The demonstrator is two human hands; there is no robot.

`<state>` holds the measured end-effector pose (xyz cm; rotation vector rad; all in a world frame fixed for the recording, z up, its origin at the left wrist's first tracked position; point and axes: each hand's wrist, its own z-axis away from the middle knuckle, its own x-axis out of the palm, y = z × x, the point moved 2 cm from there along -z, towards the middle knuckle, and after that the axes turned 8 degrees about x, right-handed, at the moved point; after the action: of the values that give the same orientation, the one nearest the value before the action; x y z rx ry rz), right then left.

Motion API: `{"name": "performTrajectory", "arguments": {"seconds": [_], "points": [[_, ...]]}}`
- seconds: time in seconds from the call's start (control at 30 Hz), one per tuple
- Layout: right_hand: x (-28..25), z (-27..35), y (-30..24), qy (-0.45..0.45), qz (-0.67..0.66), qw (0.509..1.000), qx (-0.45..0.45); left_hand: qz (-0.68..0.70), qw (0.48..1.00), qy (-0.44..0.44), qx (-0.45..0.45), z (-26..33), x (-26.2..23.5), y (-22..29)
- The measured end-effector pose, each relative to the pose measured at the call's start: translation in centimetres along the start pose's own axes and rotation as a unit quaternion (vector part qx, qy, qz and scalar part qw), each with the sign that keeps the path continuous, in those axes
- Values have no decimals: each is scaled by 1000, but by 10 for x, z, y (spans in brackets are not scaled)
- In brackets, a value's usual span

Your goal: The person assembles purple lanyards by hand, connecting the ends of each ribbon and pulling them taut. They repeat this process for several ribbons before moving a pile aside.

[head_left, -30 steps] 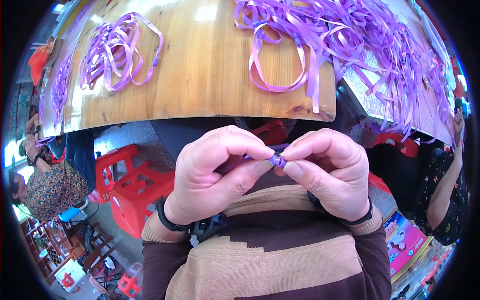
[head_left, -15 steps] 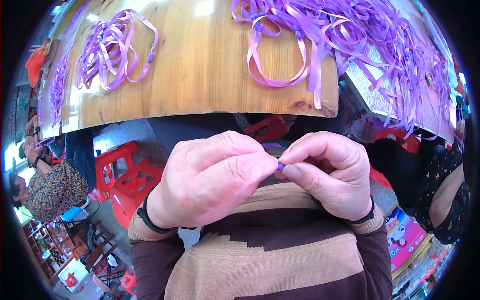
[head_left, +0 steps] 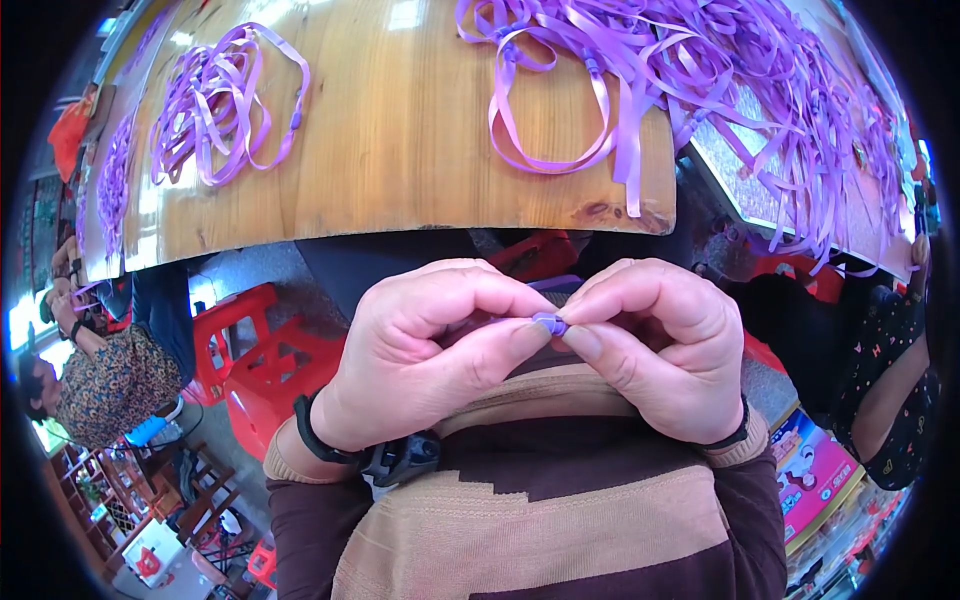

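Note:
My left hand (head_left: pixel 430 355) and my right hand (head_left: pixel 655 345) meet fingertip to fingertip below the table edge, close to my chest. Both pinch one small purple piece (head_left: pixel 549 322) between thumbs and forefingers; most of it is hidden by the fingers. A purple ribbon end (head_left: pixel 553 284) shows just behind the hands. On the wooden table (head_left: pixel 400 130) lie a heap of purple ribbons (head_left: pixel 740 70) at the right and a smaller bundle of looped ribbons (head_left: pixel 215 105) at the left.
Red plastic stools (head_left: pixel 265 370) stand under the table at the left. A person in a patterned top (head_left: pixel 95 385) sits at the far left, another person's arm (head_left: pixel 895 380) is at the right. A pink box (head_left: pixel 815 475) lies low right.
My hands have stayed together on the small purple piece; the fingers shifted slightly, and the view has tilted a little.

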<state>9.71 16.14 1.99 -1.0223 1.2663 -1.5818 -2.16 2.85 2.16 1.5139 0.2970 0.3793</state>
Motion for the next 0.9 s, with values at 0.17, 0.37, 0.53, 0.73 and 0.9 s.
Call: {"name": "performTrajectory", "arguments": {"seconds": [0.17, 0.37, 0.53, 0.73, 0.9], "points": [[-1, 0, 0, -1, 30, 999, -18, -164, 980, -18, 114, -4, 3, 6], [-1, 1, 1, -5, 29, 1000, -3, -323, 911, 0, 257, -3, 7, 11], [-2, 4, 2, -3, -1, 1000, 9, -306, 914, -28, 265, -3, 6, 11], [-3, 6, 3, -10, -37, 997, 64, -450, 827, -90, 324, 3, 8, 13], [-1, 5, 6, -3, -69, 994, 81, -340, 887, -45, 309, -2, 8, 3]]}}
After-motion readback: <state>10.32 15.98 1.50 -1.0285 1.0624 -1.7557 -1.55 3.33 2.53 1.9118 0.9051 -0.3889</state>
